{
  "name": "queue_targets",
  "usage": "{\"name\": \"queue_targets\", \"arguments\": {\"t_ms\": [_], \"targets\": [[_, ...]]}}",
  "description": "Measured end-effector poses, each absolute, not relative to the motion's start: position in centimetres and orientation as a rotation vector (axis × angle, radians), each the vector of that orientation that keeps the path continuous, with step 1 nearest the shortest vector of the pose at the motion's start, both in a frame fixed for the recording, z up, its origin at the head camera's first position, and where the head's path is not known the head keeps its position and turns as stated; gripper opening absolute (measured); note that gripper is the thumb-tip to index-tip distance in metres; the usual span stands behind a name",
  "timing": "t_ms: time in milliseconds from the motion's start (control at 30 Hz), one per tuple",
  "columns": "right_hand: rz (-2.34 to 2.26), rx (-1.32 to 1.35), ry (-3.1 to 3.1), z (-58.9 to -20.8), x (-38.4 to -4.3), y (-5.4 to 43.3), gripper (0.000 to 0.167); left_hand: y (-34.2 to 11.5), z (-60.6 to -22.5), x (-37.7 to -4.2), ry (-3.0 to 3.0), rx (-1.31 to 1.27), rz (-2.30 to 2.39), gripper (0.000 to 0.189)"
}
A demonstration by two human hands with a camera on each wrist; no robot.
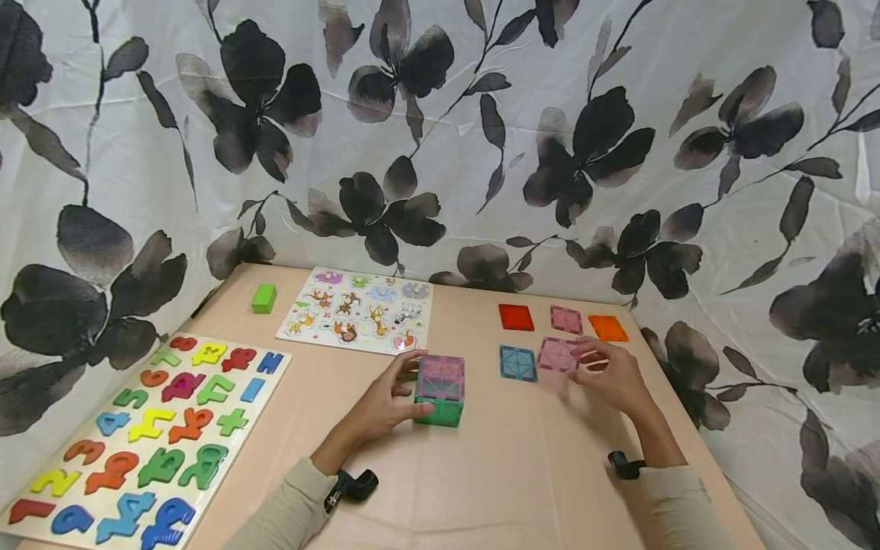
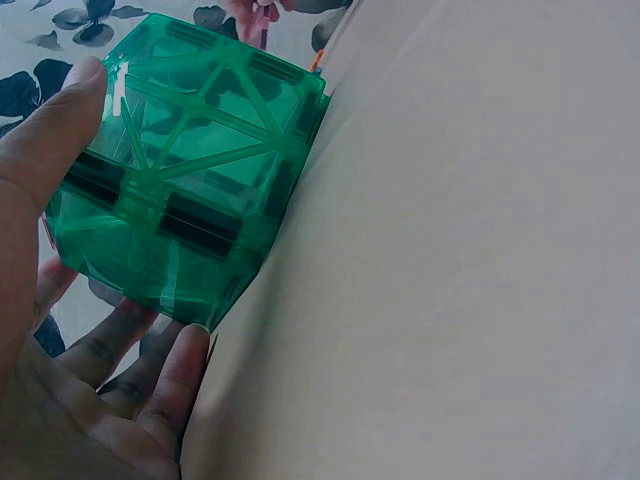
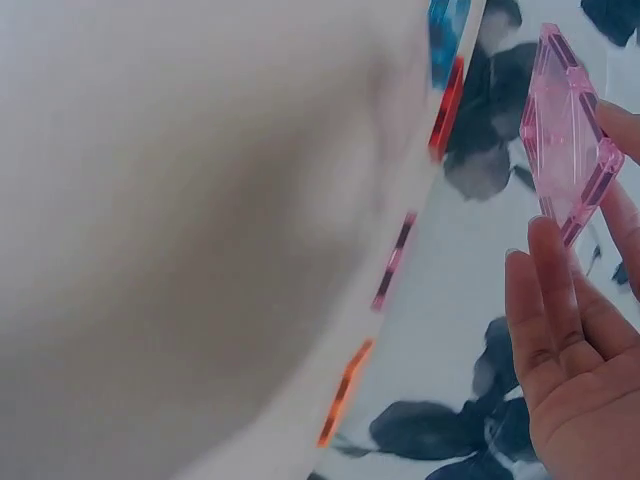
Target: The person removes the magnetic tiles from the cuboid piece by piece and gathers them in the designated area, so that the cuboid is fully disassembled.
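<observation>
My left hand point(image 1: 374, 411) holds the side of a small box of magnetic tiles point(image 1: 440, 412), green at the front with a pink tile on top. In the left wrist view the thumb lies against the box's green face point(image 2: 200, 115), the other fingers around its far side. Over to the right, my right hand point(image 1: 613, 380) pinches a translucent pink magnetic tile point(image 3: 570, 135) by its edge, held above the table. Close by lie a blue tile point(image 1: 518, 363), a red tile point(image 1: 516, 317), another pink tile point(image 1: 567, 319) and an orange tile point(image 1: 608, 328).
A board of colourful numbers and letters point(image 1: 230, 382) covers the table's left side. Behind it lie a green block point(image 1: 264, 299) and an animal puzzle board point(image 1: 319, 305). Floral cloth point(image 1: 481, 191) hangs along the table's back and sides.
</observation>
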State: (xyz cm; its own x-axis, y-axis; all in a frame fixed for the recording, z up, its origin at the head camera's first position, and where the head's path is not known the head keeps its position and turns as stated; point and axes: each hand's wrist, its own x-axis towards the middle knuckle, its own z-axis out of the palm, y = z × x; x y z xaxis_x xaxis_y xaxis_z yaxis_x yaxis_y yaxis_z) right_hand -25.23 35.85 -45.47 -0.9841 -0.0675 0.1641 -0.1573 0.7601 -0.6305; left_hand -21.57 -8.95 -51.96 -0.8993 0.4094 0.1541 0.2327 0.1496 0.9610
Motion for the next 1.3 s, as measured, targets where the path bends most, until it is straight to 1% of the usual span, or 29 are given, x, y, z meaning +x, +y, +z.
{"name": "queue_targets", "arguments": {"t_ms": [233, 500, 633, 833, 967, 1200, 1300], "targets": [[1.029, 0.124, -2.838, -46.2, -25.8, 38.4, 0.037, -9.0, -52.0, -21.5, 2.273, 0.630, 1.851, 0.088], [1.099, 0.158, -2.891, -46.7, -26.7, 40.3, 0.036, -9.1, -52.2, -21.5, 2.276, 0.620, 1.849, 0.088], [1.075, 0.186, -2.956, -47.2, -27.1, 40.6, 0.040, -9.1, -52.3, -21.5, 2.283, 0.603, 1.840, 0.087], [1.037, 0.189, -2.978, -48.3, -27.7, 40.3, 0.051, -9.1, -52.3, -21.6, 2.283, 0.611, 1.839, 0.090], [0.979, 0.150, -3.012, -48.8, -28.2, 39.8, 0.056, -9.0, -52.1, -21.5, 2.279, 0.623, 1.842, 0.088], [0.862, 0.133, -2.968, -48.1, -27.9, 38.3, 0.045, -8.9, -51.8, -21.5, 2.287, 0.619, 1.837, 0.085], [0.863, 0.150, -2.954, -47.4, -27.1, 36.8, 0.047, -9.0, -51.9, -21.5, 2.289, 0.620, 1.836, 0.085]]}}
